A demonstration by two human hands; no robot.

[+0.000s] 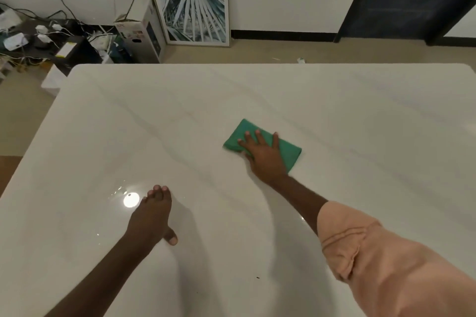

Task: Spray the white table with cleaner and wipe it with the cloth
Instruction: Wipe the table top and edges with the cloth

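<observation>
**Inspector:** The right hand [262,154] lies flat, fingers straight, pressing the folded green cloth [262,148] near mid-surface. The left hand [154,213] rests released, fingers straight, on the near part.

**Assessor:** Advice?

**Inspector:** Keep even pressure and overlap the strokes toward the edges. No spray bottle is in view.

**Assessor:** The surroundings?

**Inspector:** A glossy white surface [334,100] with a lamp glare [130,199]; beyond it, a framed leaf print [193,4], a cardboard box [141,28] and tangled cables [31,36].
</observation>
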